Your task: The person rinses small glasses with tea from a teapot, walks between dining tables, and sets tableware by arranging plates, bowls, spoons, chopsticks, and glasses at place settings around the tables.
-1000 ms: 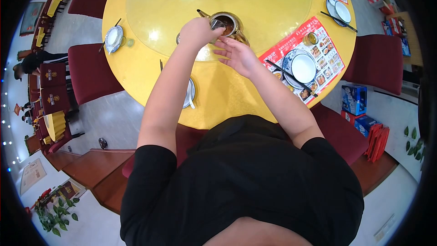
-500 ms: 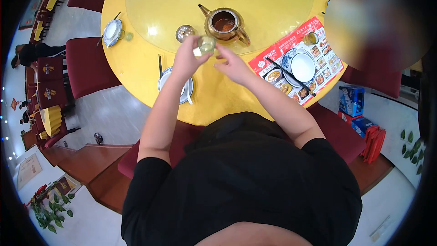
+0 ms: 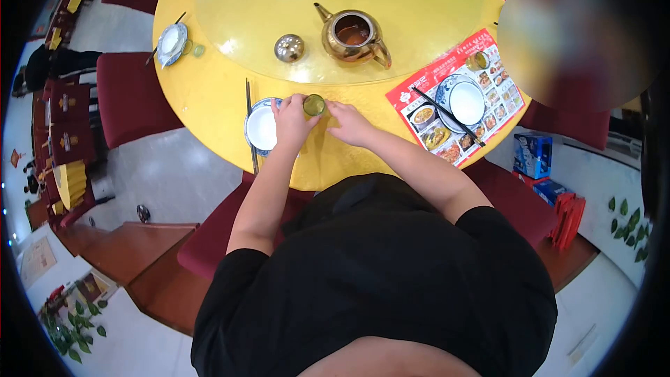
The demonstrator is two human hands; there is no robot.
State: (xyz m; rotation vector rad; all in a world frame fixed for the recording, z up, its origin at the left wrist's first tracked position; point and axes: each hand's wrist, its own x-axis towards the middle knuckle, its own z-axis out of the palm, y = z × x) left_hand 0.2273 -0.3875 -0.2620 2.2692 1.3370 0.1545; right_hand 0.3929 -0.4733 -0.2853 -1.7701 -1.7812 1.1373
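Observation:
A small greenish glass (image 3: 314, 105) is between my hands near the front edge of the yellow table. My left hand (image 3: 294, 120) has its thumb and fingers round the glass's left side. My right hand (image 3: 347, 124) is at its right side, fingers partly curled, with fingertips close to the rim. Just left of my left hand lies a white bowl (image 3: 262, 128) on a blue-patterned plate, with chopsticks (image 3: 250, 119) beside it. Farther back stands an open brass teapot (image 3: 352, 33) with dark liquid inside, and its round metal lid (image 3: 289, 48) rests to its left.
On the right, a red printed placemat (image 3: 444, 141) holds a plate with a white bowl (image 3: 466, 103), chopsticks and a glass (image 3: 478, 61). Another place setting (image 3: 172, 43) is at the left edge. Dark red chairs (image 3: 132, 98) surround the table. A person (image 3: 59, 63) is far left.
Both hands have come back from beside the teapot toward the front edge of the table, bringing the glass along. The teapot's lid, partly hidden at first, now shows fully.

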